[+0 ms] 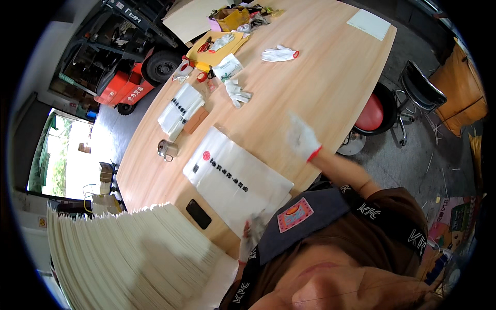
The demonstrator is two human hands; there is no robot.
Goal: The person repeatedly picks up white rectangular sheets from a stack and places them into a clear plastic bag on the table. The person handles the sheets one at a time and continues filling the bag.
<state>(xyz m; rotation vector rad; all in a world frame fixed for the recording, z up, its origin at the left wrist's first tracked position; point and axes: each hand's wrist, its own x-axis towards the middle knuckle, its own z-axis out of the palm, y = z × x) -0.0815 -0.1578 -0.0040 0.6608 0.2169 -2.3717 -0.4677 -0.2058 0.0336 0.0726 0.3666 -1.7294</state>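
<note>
A flat pile of white plastic bags (222,186), with dark lettering and a round red mark, lies on the table before me. My left hand (252,232), in a white glove with a dirty, reddish patch, is at the pile's near edge. Its fingers are blurred, and whether they grip the plastic is unclear. My right hand (302,138), in a white glove with a red cuff, is over the table to the right of the bags. Its fingers look stretched out, slightly smeared by motion, with nothing seen in them. A black phone (199,214) lies left of the bags.
A tall stack of white sheets (134,253) fills the lower left. Beyond the bags are a metal mug (167,150), a smaller white bundle (181,109), a brown box (196,121) and loose gloves (279,53). A red forklift (124,82) stands far left; chairs (421,88) stand right.
</note>
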